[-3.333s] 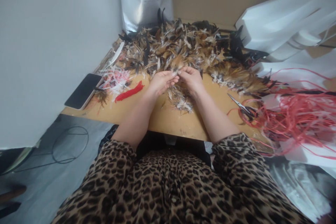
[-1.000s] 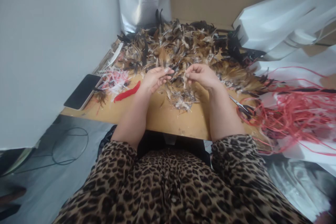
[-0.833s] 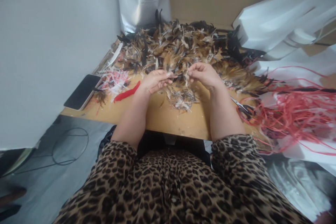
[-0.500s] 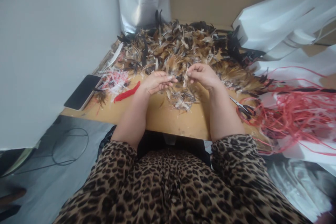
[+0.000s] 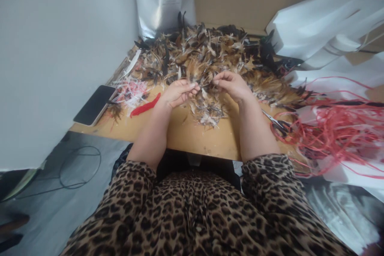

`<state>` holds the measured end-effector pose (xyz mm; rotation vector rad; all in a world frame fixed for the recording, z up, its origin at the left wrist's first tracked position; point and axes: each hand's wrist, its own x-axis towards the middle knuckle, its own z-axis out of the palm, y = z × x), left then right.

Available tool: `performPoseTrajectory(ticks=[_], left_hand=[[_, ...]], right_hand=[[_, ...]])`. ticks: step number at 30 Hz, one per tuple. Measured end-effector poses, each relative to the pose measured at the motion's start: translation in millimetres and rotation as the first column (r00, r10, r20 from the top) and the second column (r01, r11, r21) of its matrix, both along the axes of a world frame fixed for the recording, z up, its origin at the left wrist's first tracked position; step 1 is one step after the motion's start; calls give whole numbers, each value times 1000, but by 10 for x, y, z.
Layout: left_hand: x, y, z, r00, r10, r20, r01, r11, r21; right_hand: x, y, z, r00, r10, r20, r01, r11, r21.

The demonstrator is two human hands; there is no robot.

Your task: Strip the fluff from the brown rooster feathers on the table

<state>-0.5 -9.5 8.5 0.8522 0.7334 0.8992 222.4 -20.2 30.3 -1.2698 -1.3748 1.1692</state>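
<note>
My left hand point(image 5: 180, 93) is closed in a pinch, and a brown feather point(image 5: 194, 70) fans up from its fingertips. To the right, my right hand point(image 5: 232, 85) has its thumb and forefinger together near the feather; I cannot make out what, if anything, is between them. Below and between both hands lies a small heap of pale feather scraps point(image 5: 210, 114) on the wooden table point(image 5: 198, 138). Just beyond my fingers spreads a large pile of brown and black feathers point(image 5: 207, 44).
At the left are a phone point(image 5: 94, 105), pink and white strips point(image 5: 132, 91) and a red fuzzy strip point(image 5: 145, 106). Scissors point(image 5: 279, 123) lie right of my right forearm, beside tangled red strings point(image 5: 342, 132). A silver bag point(image 5: 165, 4) stands behind the feathers.
The pale fluff at my right fingertips has left them, and a pale tuft now shows lower, between the hands. My left hand has shifted slightly left with the feather.
</note>
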Motion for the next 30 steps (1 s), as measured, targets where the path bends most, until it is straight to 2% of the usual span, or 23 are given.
performPoseTrajectory(ticks=[2,4,7,11,17,25,30], left_hand=[[14,2,5,999,30,21,-30,1000,-8],[33,-2,7,998,39,45,-39,999,-7],[68,-14,4,998,29,64,-29,1000,1],[96,-24,0,998,22,53,-22,1000,-9],[93,-37,12,999,-6,39,7,1000,-16],[119,-56,20,1000,0,-19,1,1000,17],[149,-72,28,999,14,-48,-14,1000,5]], right_hand=[[-45,-25,22,998,20,-56,-21,1000,-10],[-125,-66,49,991,91,-98,-94,995,-29],[-290,-131,79,985,152,-86,-155,988,-28],[-455,-158,50,990,93,-110,-94,996,-9],[-470,-98,-55,984,67,-163,-75,996,-41],[-516,-156,33,997,-48,-53,50,997,50],[-522,-116,-23,993,-113,29,109,988,112]])
